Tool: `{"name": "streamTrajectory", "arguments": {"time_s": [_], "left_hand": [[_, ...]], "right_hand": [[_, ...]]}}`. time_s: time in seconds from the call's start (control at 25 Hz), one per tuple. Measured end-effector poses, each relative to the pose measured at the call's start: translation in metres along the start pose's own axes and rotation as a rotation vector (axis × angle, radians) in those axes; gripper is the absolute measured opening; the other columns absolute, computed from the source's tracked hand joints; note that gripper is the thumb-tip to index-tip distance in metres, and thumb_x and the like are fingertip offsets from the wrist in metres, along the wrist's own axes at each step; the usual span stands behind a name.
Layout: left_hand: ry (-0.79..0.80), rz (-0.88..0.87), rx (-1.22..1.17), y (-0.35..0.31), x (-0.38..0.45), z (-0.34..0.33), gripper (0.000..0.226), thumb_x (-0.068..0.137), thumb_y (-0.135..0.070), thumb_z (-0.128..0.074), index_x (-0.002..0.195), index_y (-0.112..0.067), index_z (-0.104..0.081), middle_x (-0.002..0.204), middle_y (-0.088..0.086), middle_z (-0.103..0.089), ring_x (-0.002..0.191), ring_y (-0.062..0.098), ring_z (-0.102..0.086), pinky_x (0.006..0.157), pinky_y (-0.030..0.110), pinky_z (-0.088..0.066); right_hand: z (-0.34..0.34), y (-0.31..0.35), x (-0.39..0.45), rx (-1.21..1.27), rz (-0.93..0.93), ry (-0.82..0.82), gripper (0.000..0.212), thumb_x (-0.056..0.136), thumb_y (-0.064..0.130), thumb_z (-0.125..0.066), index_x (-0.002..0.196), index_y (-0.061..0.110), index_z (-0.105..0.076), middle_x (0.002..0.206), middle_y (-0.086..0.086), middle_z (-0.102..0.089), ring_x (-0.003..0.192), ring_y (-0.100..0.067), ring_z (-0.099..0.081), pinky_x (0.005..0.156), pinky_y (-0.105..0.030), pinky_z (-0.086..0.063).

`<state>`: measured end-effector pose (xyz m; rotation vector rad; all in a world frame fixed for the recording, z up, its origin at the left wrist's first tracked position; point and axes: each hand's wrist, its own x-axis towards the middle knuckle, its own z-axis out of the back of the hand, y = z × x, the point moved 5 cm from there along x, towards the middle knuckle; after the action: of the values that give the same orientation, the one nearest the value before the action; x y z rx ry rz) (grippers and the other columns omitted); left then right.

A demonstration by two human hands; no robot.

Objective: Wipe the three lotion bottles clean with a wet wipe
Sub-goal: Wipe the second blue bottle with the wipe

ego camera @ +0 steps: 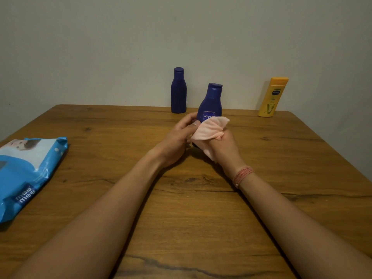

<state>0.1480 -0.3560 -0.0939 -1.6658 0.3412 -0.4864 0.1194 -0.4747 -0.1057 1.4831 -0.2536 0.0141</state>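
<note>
A dark blue Nivea lotion bottle [210, 104] stands upright over the middle of the wooden table [181, 208]. My left hand [177, 139] grips its lower left side, thumb on the front. My right hand [223, 146] holds a pale wet wipe [209, 130] pressed against the bottle's lower front, covering part of the label. The bottle's base is hidden behind the wipe and hands. A second, taller dark blue bottle [178, 91] stands at the table's back edge by the wall. A yellow lotion bottle [272, 97] stands at the back right.
A blue pack of wet wipes [28, 172] lies flat at the table's left edge. A plain wall rises directly behind the table. A string bracelet [242, 175] circles my right wrist.
</note>
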Motion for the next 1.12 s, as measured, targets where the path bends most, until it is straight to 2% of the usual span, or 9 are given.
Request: {"name": "streamTrajectory", "arguments": {"time_s": [0.08,0.2,0.32,0.4,0.56,0.72,0.88,1.04,1.12], "left_hand": [[-0.036,-0.027,0.038,0.000,0.003,0.004,0.041,0.097,-0.029,-0.055,0.137,-0.022,-0.051,0.135,0.007,-0.057,0.117,0.025,-0.059,0.098,0.044,-0.046],[-0.031,-0.083,-0.221,-0.004,0.002,0.006,0.045,0.096,-0.034,-0.052,0.139,-0.022,-0.049,0.138,0.010,-0.057,0.119,0.027,-0.058,0.104,0.047,-0.044],[-0.006,-0.061,-0.586,-0.009,-0.002,0.005,0.048,0.099,-0.042,-0.047,0.138,-0.013,-0.050,0.120,0.014,-0.064,0.104,0.024,-0.063,0.099,0.041,-0.048],[0.039,-0.026,-0.660,-0.010,-0.006,0.002,0.043,0.094,-0.040,-0.056,0.127,-0.012,-0.056,0.107,0.010,-0.064,0.097,0.020,-0.063,0.096,0.037,-0.050],[0.106,0.077,-0.593,-0.007,-0.011,-0.005,0.032,0.087,-0.036,-0.065,0.111,-0.016,-0.069,0.107,0.007,-0.065,0.101,0.020,-0.062,0.104,0.040,-0.042],[0.111,0.051,-0.406,-0.007,-0.012,-0.007,0.033,0.087,-0.042,-0.060,0.112,-0.021,-0.064,0.105,0.004,-0.066,0.098,0.020,-0.061,0.098,0.042,-0.041],[0.061,0.040,-0.499,-0.007,-0.009,-0.001,0.044,0.084,-0.046,-0.064,0.118,-0.019,-0.064,0.106,0.006,-0.065,0.099,0.020,-0.062,0.097,0.039,-0.047],[0.071,0.034,-0.412,-0.006,-0.010,-0.005,0.043,0.085,-0.044,-0.061,0.121,-0.020,-0.060,0.111,0.008,-0.065,0.103,0.024,-0.062,0.098,0.043,-0.046],[0.073,0.025,-0.437,-0.006,-0.010,-0.004,0.047,0.084,-0.045,-0.062,0.123,-0.019,-0.059,0.109,0.007,-0.065,0.100,0.021,-0.063,0.095,0.041,-0.049]], "right_hand": [[0.006,0.004,0.002,-0.007,-0.006,-0.012,0.024,0.092,0.003,-0.058,0.093,0.027,-0.055,0.093,0.005,-0.062,0.095,-0.023,-0.064,0.084,-0.038,-0.054],[-0.007,0.014,-0.014,-0.057,-0.045,0.247,0.015,0.090,0.023,-0.066,0.101,0.023,-0.056,0.092,-0.001,-0.066,0.081,-0.014,-0.066,0.065,-0.022,-0.053],[-0.014,0.007,-0.016,0.051,-0.143,0.336,0.043,0.073,0.040,-0.074,0.104,0.013,-0.061,0.091,-0.013,-0.069,0.082,-0.026,-0.068,0.074,-0.037,-0.056],[-0.015,0.011,-0.018,0.044,-0.155,0.335,0.042,0.076,0.035,-0.075,0.107,0.011,-0.061,0.095,-0.014,-0.069,0.088,-0.030,-0.066,0.081,-0.043,-0.053],[-0.010,0.011,-0.015,-0.028,-0.078,0.211,0.033,0.089,0.017,-0.067,0.119,0.014,-0.054,0.097,-0.002,-0.066,0.089,-0.019,-0.065,0.070,-0.025,-0.053],[-0.011,0.008,-0.016,0.122,-0.147,0.161,0.008,0.092,0.023,-0.063,0.095,0.016,-0.062,0.079,-0.011,-0.066,0.065,-0.025,-0.064,0.062,-0.036,-0.054],[-0.016,0.021,-0.025,0.104,-0.069,0.369,0.030,0.088,0.018,-0.067,0.115,0.015,-0.057,0.096,-0.004,-0.066,0.083,-0.016,-0.066,0.068,-0.025,-0.055],[-0.009,0.019,-0.020,0.094,-0.103,0.234,0.013,0.089,0.020,-0.066,0.101,0.020,-0.060,0.091,-0.004,-0.066,0.080,-0.016,-0.065,0.064,-0.024,-0.053],[-0.010,0.017,-0.022,0.101,-0.106,0.314,0.026,0.089,0.018,-0.066,0.113,0.015,-0.057,0.097,-0.005,-0.065,0.087,-0.019,-0.065,0.069,-0.026,-0.053]]}}
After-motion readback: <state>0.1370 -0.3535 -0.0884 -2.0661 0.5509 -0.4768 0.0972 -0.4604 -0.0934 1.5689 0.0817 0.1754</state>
